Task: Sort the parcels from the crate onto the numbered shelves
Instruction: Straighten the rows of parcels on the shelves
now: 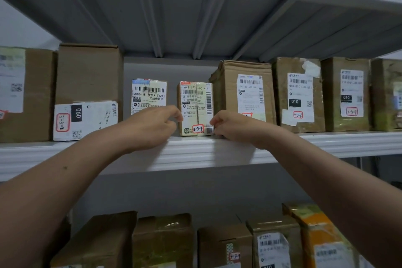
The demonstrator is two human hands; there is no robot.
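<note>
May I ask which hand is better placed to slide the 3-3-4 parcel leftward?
Probably right: the right hand holds the 3-3-4 parcel's right edge and can push left, while the left hand sits in the gap, blocking.

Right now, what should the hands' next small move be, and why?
Probably let go and draw both hands back. The parcel already stands upright on the shelf with its 3-3-4 tag facing out. The left hand and right hand seem only to pinch its sides.
</note>
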